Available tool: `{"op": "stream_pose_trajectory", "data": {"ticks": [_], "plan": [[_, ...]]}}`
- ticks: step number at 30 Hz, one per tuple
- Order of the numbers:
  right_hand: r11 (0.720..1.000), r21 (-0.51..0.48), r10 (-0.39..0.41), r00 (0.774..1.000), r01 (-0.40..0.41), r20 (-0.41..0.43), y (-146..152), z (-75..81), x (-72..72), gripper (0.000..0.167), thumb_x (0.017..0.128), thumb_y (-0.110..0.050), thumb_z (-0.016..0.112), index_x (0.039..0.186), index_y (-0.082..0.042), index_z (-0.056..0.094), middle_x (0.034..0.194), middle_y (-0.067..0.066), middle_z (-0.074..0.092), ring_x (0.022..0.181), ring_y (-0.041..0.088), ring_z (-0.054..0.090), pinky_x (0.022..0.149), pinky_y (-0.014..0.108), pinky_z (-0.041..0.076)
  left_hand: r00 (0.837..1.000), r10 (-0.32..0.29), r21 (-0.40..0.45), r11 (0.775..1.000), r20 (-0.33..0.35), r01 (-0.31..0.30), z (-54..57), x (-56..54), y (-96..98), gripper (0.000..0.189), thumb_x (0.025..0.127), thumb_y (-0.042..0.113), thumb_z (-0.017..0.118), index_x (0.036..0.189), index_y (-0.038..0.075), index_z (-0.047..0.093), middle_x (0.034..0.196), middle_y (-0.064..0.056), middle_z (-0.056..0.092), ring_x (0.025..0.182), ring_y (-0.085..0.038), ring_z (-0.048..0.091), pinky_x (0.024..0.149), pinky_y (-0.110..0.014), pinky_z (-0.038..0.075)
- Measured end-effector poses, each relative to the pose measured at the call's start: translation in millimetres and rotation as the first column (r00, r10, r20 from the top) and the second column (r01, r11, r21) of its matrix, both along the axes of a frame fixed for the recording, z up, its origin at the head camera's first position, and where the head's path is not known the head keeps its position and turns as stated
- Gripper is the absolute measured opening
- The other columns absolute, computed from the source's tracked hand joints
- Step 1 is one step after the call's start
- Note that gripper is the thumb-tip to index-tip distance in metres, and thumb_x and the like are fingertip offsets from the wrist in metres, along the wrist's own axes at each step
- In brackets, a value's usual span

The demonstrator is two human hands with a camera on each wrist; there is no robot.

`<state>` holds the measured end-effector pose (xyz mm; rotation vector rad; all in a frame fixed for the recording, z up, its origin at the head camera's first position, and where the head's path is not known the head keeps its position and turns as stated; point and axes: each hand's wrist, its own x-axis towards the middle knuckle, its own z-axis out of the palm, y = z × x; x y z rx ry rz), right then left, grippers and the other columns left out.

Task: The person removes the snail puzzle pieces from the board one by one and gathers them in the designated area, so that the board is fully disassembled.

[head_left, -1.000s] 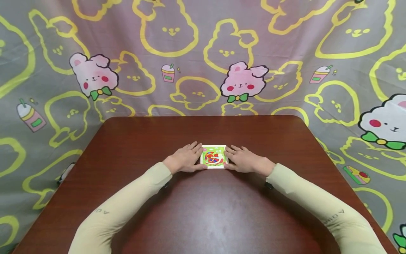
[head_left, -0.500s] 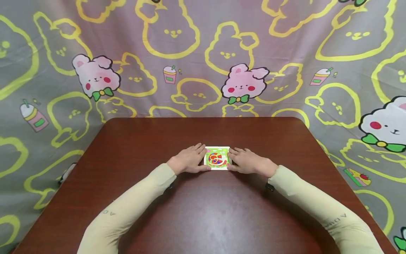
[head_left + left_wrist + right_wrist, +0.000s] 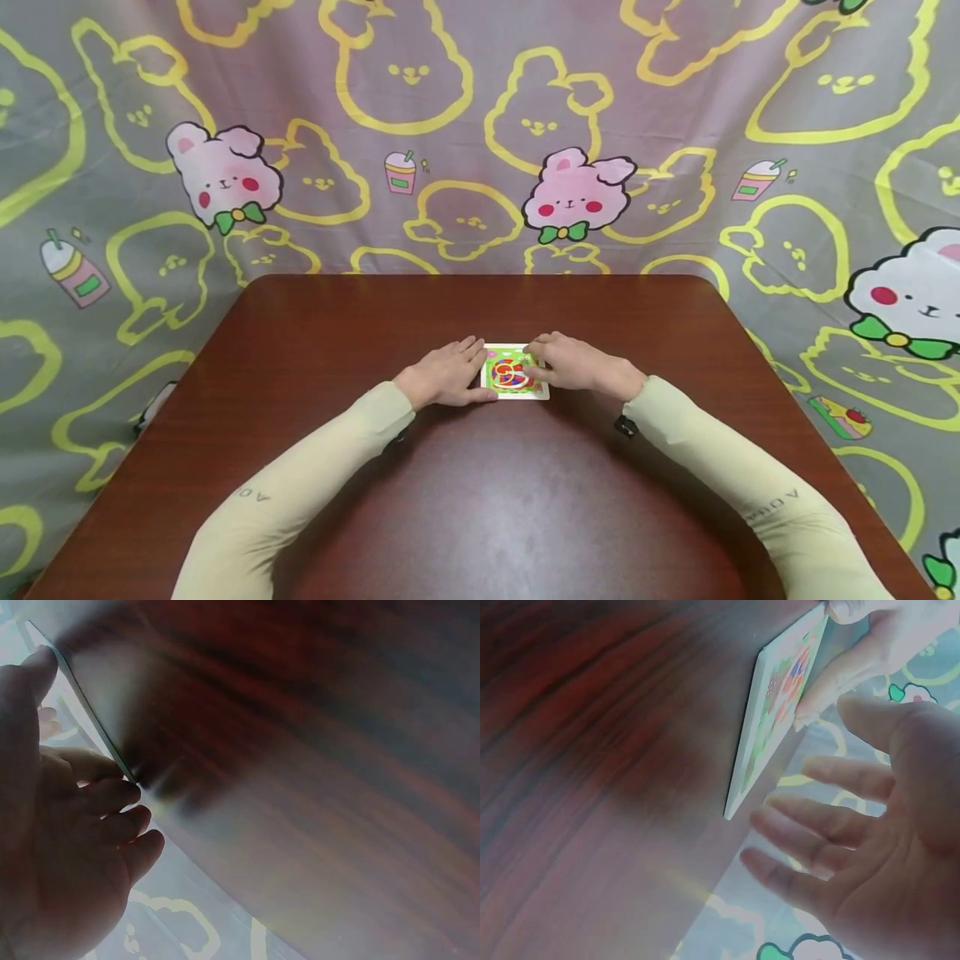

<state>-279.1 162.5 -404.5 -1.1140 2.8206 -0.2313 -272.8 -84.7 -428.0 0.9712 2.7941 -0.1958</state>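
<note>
A small square picture board (image 3: 513, 395) with a white border and a red-and-blue snail shell picture lies flat on the brown table in the head view. My left hand (image 3: 446, 375) rests along its left side, fingertips at the far left corner and thumb at the near left corner. That same hand (image 3: 67, 840) shows in the left wrist view with fingers extended at the board's edge (image 3: 86, 712). My right hand (image 3: 581, 364) hovers over the board's right part. In the right wrist view the right hand (image 3: 877, 817) has spread, loosely bent fingers, apart from the board (image 3: 780, 705).
The brown table (image 3: 480, 500) has rounded far corners and extends on all sides of the board. Behind and beside it hangs a grey curtain (image 3: 465, 150) with yellow outlines and pink rabbit faces. Light sleeves (image 3: 300, 475) cover both forearms.
My right hand has lifted off the board's right edge and moved left over its picture, fingers drawn in. The left hand stays along the left side.
</note>
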Motion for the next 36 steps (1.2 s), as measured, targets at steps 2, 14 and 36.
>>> {"op": "stream_pose_trajectory", "data": {"ticks": [2,14,36], "plan": [[0.999,-0.032,0.011,1.0,-0.011,-0.001,-3,0.7,-3.1,0.045,0.095,-0.035,0.064,0.127,-0.003,0.063,0.113,0.012,0.066,0.095,0.024,0.059,0.084,0.042,0.052,1.0,-0.005,0.009,1.0,-0.003,0.005,0.6,0.0,-0.5,0.094,0.091,0.074,0.039,0.154,0.005,0.029,0.162,-0.015,0.025,0.151,-0.029,0.022,0.123,-0.04,0.024],[0.987,-0.154,-0.017,0.989,0.039,0.146,-15,-3.8,-26.3,0.037,0.091,-0.025,0.069,0.122,-0.005,0.065,0.092,0.005,0.066,0.075,0.014,0.059,0.068,0.029,0.049,1.0,-0.007,0.006,1.0,-0.008,0.007,1.1,0.0,-1.9,0.094,0.091,0.074,0.038,0.154,0.004,0.029,0.162,-0.015,0.026,0.151,-0.03,0.024,0.122,-0.043,0.026],[0.977,-0.192,-0.037,0.961,0.092,0.273,-31,-16.3,-54.1,0.028,0.092,-0.027,0.068,0.114,-0.011,0.071,0.1,0.004,0.074,0.087,0.012,0.066,0.075,0.029,0.053,0.999,0.007,0.008,1.0,0.031,-0.007,1.9,1.3,-0.2,0.095,0.092,0.073,0.038,0.155,0.003,0.025,0.162,-0.017,0.024,0.151,-0.029,0.022,0.121,-0.044,0.027]]}}
